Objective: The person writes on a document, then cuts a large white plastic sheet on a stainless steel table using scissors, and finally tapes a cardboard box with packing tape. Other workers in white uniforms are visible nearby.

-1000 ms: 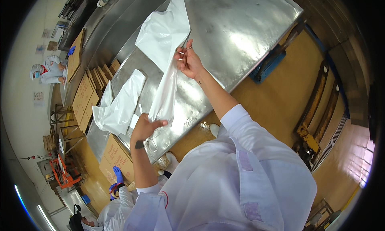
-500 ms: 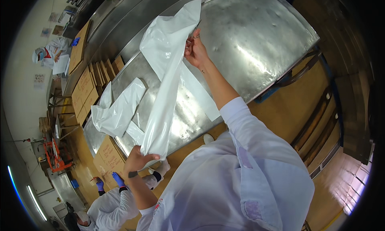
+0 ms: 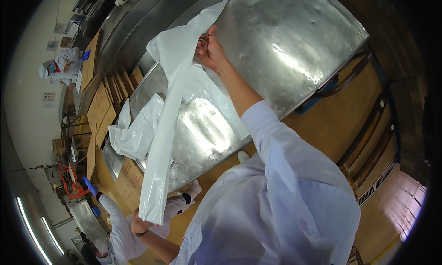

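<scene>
A long white plastic bag (image 3: 166, 108) stretches on a slant between my two hands, above a dented metal table (image 3: 271, 30). My left hand (image 3: 139, 223), low and to the left beyond the table's near edge, is closed on the bag's lower end. Farther off, my right hand (image 3: 211, 52) grips its upper part with curled fingers, partly hidden by the plastic. Another part of the white plastic hangs below my right hand toward the table's near edge. Left of the held bag, a second crumpled white plastic bag (image 3: 138, 131) lies on the table.
Cardboard boxes (image 3: 100, 107) stand along the table's left side. A co-worker (image 3: 124, 228) in white with purple gloves is at lower left by a cardboard box (image 3: 129, 182). Another person (image 3: 62, 64) works at the far left. A dark handle bar (image 3: 345, 78) juts past the table's right edge.
My left hand has moved down and left, drawing the bag out longer. My right hand has shifted slightly left and up. The near co-worker's gloved hand has moved left off the box.
</scene>
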A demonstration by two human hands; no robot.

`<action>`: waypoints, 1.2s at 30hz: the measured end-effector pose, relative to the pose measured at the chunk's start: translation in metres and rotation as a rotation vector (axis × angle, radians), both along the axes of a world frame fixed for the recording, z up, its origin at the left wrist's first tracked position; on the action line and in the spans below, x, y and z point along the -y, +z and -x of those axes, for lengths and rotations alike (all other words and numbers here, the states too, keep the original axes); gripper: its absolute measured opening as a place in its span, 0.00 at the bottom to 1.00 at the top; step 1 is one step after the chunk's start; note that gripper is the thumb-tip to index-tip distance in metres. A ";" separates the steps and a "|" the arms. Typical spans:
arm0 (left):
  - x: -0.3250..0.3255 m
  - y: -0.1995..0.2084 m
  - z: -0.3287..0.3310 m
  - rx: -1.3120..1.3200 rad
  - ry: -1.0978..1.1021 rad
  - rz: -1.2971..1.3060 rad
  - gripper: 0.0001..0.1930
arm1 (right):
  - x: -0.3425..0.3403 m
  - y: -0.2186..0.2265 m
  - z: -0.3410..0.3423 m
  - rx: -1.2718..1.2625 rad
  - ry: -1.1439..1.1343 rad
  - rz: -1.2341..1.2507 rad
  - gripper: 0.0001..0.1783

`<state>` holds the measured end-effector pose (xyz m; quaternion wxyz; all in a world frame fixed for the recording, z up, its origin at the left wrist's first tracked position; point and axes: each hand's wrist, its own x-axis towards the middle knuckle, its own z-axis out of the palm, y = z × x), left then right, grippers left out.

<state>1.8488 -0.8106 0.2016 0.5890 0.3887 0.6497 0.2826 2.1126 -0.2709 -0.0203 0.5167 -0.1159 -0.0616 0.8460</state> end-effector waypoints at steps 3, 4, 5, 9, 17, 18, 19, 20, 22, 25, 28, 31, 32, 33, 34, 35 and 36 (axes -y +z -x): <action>0.092 -0.019 0.052 0.102 0.457 -0.026 0.21 | -0.006 -0.003 0.009 -0.058 0.009 -0.032 0.34; 0.099 -0.017 0.050 0.186 0.571 -0.036 0.23 | -0.009 -0.003 0.009 -0.060 -0.001 -0.029 0.33; 0.072 0.006 0.017 0.345 0.614 -0.033 0.28 | -0.016 -0.004 0.004 -0.057 -0.026 -0.025 0.33; 0.088 0.025 -0.005 0.530 0.781 -0.156 0.34 | -0.019 0.004 -0.001 -0.033 -0.073 -0.005 0.32; 0.179 0.000 0.073 0.361 1.042 -0.744 0.34 | -0.031 0.001 -0.012 -0.066 -0.162 0.019 0.32; 0.190 -0.002 0.084 0.339 1.062 -0.810 0.34 | -0.031 0.001 -0.013 -0.066 -0.173 0.012 0.33; 0.202 -0.002 0.093 0.325 1.080 -0.873 0.34 | -0.032 -0.001 -0.015 -0.072 -0.179 0.020 0.33; 0.215 -0.002 0.099 0.310 1.098 -0.924 0.34 | -0.033 -0.003 -0.017 -0.078 -0.184 0.028 0.33; 0.233 -0.004 0.113 0.282 1.117 -1.017 0.35 | -0.037 -0.010 -0.022 -0.098 -0.197 0.052 0.33; 0.263 -0.003 0.128 0.249 1.144 -1.143 0.35 | -0.040 -0.019 -0.031 -0.140 -0.204 0.095 0.33; 0.292 -0.002 0.141 0.217 1.162 -1.240 0.36 | -0.042 -0.029 -0.039 -0.170 -0.194 0.117 0.33; 0.318 0.010 0.159 0.259 1.119 -1.273 0.36 | -0.046 -0.043 -0.044 -0.219 -0.144 0.120 0.33; 0.329 0.017 0.164 0.309 0.970 -1.208 0.36 | -0.047 -0.051 -0.044 -0.247 -0.125 0.068 0.33; 0.261 0.005 0.144 0.207 1.177 -1.266 0.34 | -0.055 -0.060 -0.063 -0.248 -0.135 -0.008 0.33; 0.256 0.008 0.134 0.124 1.101 -1.282 0.34 | -0.057 -0.066 -0.060 -0.271 -0.151 0.014 0.34; 0.247 0.012 0.127 0.134 1.217 -1.302 0.33 | -0.058 -0.073 -0.062 -0.292 -0.162 0.039 0.34; 0.250 0.016 0.117 0.101 1.329 -1.347 0.31 | -0.065 -0.084 -0.066 -0.361 -0.078 0.022 0.34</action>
